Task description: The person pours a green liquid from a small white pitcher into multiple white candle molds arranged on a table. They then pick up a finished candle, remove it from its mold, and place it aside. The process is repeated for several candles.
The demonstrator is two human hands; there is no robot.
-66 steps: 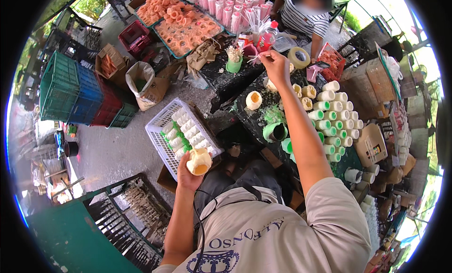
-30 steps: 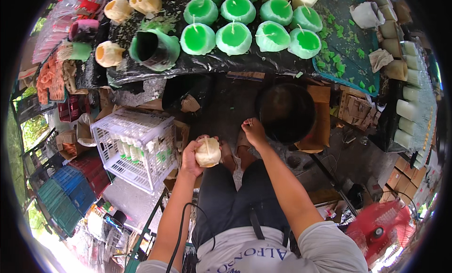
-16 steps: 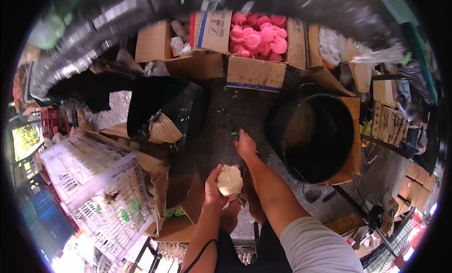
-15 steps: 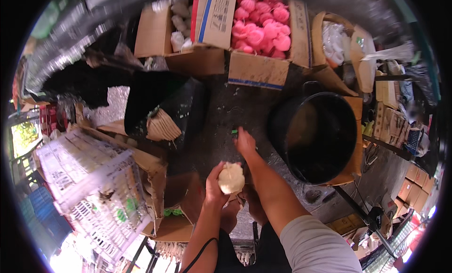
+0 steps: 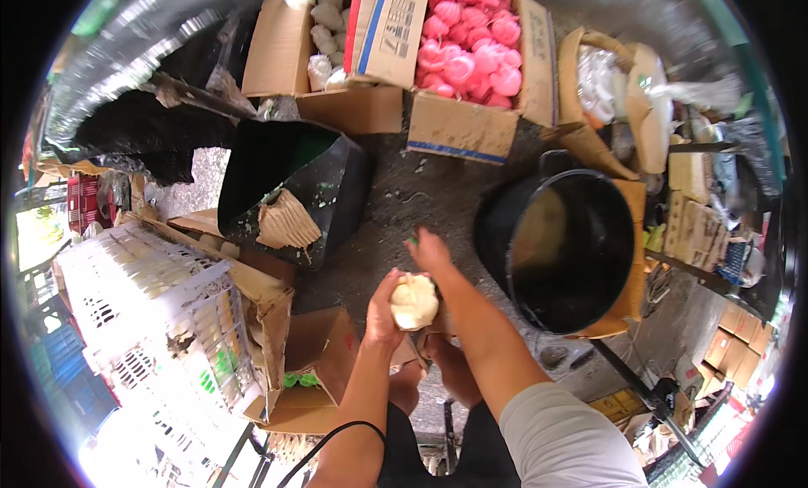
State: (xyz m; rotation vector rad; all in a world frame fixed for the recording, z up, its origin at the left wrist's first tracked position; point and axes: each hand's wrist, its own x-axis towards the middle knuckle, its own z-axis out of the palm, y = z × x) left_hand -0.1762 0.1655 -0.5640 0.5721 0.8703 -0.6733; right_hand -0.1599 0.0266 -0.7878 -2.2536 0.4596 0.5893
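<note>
My left hand (image 5: 383, 307) grips a cream-coloured, round lump (image 5: 414, 301) held above the ground in front of me. My right hand (image 5: 429, 251) reaches forward just past it, fingers extended low over the dark ground, near a small green scrap; whether it pinches anything I cannot tell. A large black bucket (image 5: 557, 244) stands to the right of that hand, inside an open cardboard box.
A white plastic crate (image 5: 139, 320) sits at left. A black tub (image 5: 290, 189) with torn cardboard lies ahead left. Cardboard boxes at the top hold pink round pieces (image 5: 467, 50) and pale ones (image 5: 324, 42). More boxes stack at right.
My view swung from the tabletop of green and cream pieces down under the table. My left hand has kept the cream lump; my right hand dropped from the table to the ground.
</note>
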